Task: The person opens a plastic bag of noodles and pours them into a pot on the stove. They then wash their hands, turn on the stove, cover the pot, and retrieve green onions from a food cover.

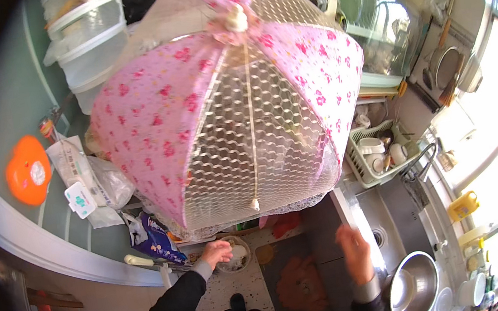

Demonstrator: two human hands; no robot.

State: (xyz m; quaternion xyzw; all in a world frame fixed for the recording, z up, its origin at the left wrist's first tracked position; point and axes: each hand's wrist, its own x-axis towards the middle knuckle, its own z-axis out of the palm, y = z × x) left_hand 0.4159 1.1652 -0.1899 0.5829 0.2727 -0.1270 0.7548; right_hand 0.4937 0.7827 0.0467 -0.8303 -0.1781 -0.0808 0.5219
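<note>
My left hand [217, 253] hangs over a round waste bin [243, 261] with light-coloured contents, its fingers loosely bent and a little apart. I see nothing in that hand. Motion blurs my right hand [355, 254], which is raised beside the sink counter's front edge [361, 223]; whether its fingers are closed does not show. In front of me stands a large pink floral food cover [145, 117] with mesh panels [258, 154], a pull cord and a white knob [236, 18]. What lies under the mesh is unclear.
On the right are a sink [379, 214], a steel bowl [413, 287], a dish rack [364, 173] and a faucet [429, 160]. Stacked plastic boxes [92, 58] stand at back left. A sliding glass door [17, 115] bears an orange holder [28, 170]. A dark mat [287, 268] covers some floor.
</note>
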